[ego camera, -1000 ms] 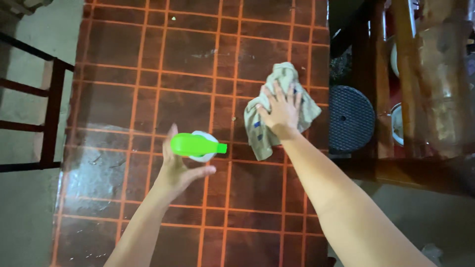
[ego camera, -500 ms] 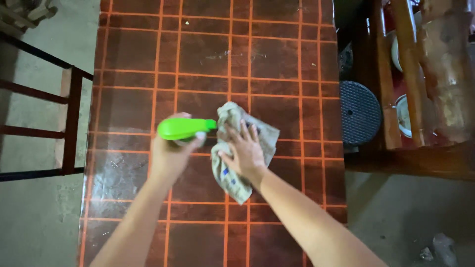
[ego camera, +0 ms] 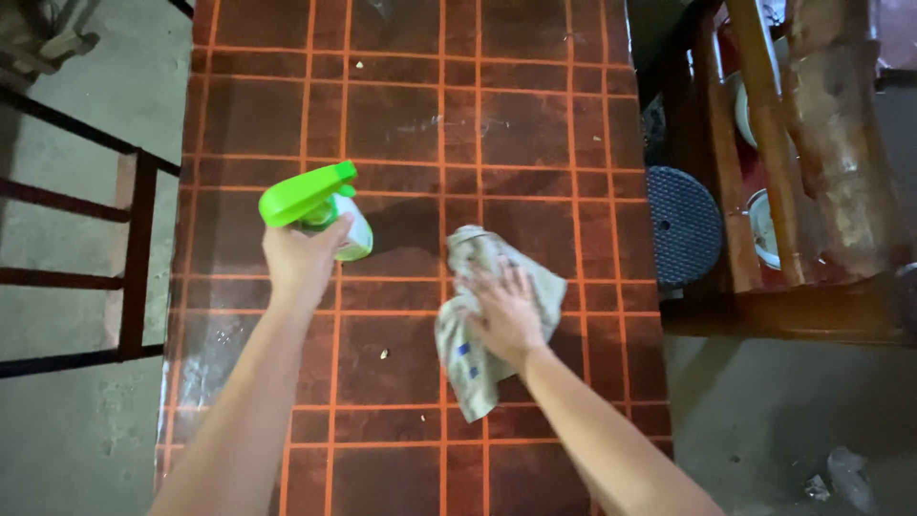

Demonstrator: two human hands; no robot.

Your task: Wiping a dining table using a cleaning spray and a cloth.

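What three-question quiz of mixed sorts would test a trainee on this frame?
1. True or false: the left hand grips a spray bottle with a green trigger head.
2. What lies under the right hand? A) a sponge B) a crumpled beige cloth C) a brush
3. What surface lies under that item?

Key:
1. True.
2. B, the crumpled beige cloth.
3. A dark brown table top with an orange grid pattern.

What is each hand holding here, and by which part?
The left hand grips a spray bottle around its neck, below the green trigger head. The right hand lies flat on a cloth, pressing rather than gripping it.
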